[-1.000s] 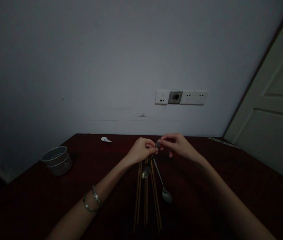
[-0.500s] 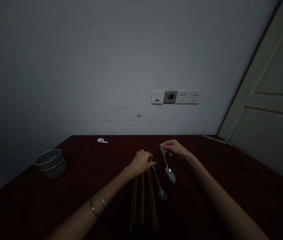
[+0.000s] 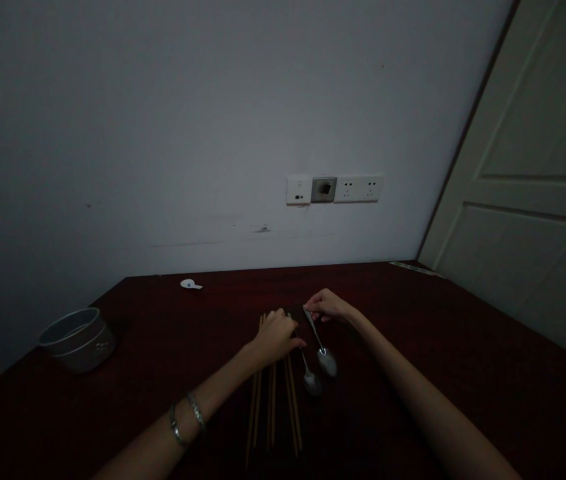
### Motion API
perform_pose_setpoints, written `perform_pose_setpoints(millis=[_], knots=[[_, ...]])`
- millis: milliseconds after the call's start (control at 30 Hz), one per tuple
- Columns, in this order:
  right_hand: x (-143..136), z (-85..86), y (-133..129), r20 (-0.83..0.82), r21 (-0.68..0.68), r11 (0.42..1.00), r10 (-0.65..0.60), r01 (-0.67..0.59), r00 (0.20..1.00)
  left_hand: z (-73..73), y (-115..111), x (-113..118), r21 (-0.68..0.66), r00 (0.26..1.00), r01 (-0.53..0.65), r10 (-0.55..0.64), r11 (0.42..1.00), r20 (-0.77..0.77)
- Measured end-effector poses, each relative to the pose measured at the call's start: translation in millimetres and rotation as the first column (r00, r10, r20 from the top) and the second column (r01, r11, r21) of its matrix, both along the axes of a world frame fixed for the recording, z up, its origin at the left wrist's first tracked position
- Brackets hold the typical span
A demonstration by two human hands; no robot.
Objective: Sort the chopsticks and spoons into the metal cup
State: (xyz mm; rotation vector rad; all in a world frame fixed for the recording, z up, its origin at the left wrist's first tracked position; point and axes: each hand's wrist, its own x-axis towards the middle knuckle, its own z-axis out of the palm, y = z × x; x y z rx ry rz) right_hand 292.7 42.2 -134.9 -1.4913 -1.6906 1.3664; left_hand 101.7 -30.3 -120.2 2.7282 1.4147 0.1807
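My left hand (image 3: 277,335) lies over the upper part of several wooden chopsticks (image 3: 271,407), fingers curled about the handle of a small metal spoon (image 3: 312,383). Part of that handle is hidden under the fingers. To its right, my right hand (image 3: 327,305) pinches the handle end of a larger metal spoon (image 3: 327,363). Both spoons have their bowls toward me and lie side by side, a small gap between them. The chopsticks point toward me in pairs, left of the spoons.
A grey metal pot (image 3: 79,339) stands at the left of the dark red table (image 3: 203,320). A short white spoon (image 3: 190,285) lies near the back edge. Behind are a wall with sockets (image 3: 347,189) and, at the right, a panelled door (image 3: 527,167). A thin strip (image 3: 415,269) lies at the back right.
The view has shifted slightly. The small spoon has slid away from me and the larger one a little toward me, so their bowls are closer to level. Both hands keep hold.
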Motion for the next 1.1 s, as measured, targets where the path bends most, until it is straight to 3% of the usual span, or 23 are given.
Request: perform_pose_setpoints(millis=[167,500,1100], knots=[[-6,3.6,-3,0.046,0.009,1.000,-0.025,0.025,0.999,-0.1,-3,1,0.081,1.000,0.015,-0.016,0.997,0.011],[-20,5.9,-5,0.233,0.080,0.995,-0.074,0.056,0.970,3.5,-8,4,0.070,1.000,-0.005,0.004,0.998,0.020],[-17,2.9,-5,0.270,0.077,0.996,-0.062,0.043,0.961,2.0,-10,2,0.035,0.997,0.000,-0.003,0.999,0.080]])
